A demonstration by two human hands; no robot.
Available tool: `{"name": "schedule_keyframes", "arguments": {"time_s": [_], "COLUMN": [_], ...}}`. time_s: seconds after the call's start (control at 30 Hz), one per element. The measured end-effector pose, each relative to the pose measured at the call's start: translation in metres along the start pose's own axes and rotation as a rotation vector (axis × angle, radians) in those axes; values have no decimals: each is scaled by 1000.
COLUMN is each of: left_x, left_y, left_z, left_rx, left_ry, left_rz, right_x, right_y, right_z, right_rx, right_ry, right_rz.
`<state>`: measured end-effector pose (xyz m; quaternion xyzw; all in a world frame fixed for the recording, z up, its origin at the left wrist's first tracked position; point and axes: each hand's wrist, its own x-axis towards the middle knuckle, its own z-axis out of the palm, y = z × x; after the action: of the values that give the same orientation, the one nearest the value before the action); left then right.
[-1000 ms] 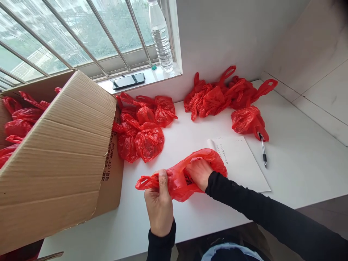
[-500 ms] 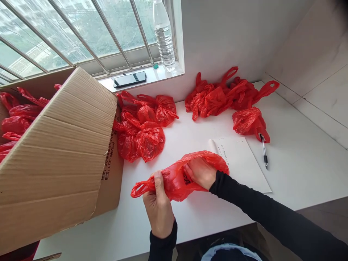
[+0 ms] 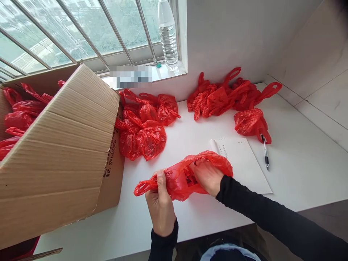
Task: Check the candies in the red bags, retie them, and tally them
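Note:
A red plastic bag (image 3: 178,183) is held over the white table, its mouth spread open toward me. My left hand (image 3: 161,203) grips the bag by its gathered left side, thumb on top, with a handle loop sticking out to the left. Inside the mouth is my right hand (image 3: 208,175), its fingertips hidden by the bag and its contents. Small dark and reddish items show within, too unclear to name. Under the bag's right end lies a notepad (image 3: 248,166) with handwriting on its page.
A large cardboard box (image 3: 62,145) at left contains red bags. Several tied red bags (image 3: 150,139) sit beside it, others (image 3: 217,98) along the wall. A pen (image 3: 265,156) lies right of the notepad. A water bottle (image 3: 169,43) stands on the windowsill.
My right hand has shifted slightly up and right within the bag's mouth, showing more of the contents. My left hand keeps its grip. The whole view has shifted a little.

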<state>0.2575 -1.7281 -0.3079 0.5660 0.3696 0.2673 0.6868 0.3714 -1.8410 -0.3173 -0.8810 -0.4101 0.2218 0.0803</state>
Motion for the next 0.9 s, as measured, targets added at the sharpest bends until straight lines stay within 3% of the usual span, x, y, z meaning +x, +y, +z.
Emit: {"name": "schedule_keyframes", "arguments": {"time_s": [0.13,0.33,0.43,0.57,0.7,0.8,0.9], "left_x": [-2,-12,-18,-24,-28,-27,-28], "left_y": [2,11,17,27,33,31,25], "left_z": [-3,-8,-10,-15,-22,-27,-29], "left_rx": [24,69,141,220,294,386,467], "left_ry": [-40,-113,-188,-426,-594,-609,-508], "left_rz": [-1,92,200,312,370,423,482], "right_x": [-19,-79,-92,-83,-74,-75,-76], "right_y": [-3,5,15,35,47,51,54], "right_z": [-10,-28,-23,-8,0,8,19], "right_rx": [-20,65,-18,-162,-128,-178,-200], "right_ry": [40,555,698,637,557,572,555], "right_rz": [-34,-164,-139,2,3,-25,-51]}}
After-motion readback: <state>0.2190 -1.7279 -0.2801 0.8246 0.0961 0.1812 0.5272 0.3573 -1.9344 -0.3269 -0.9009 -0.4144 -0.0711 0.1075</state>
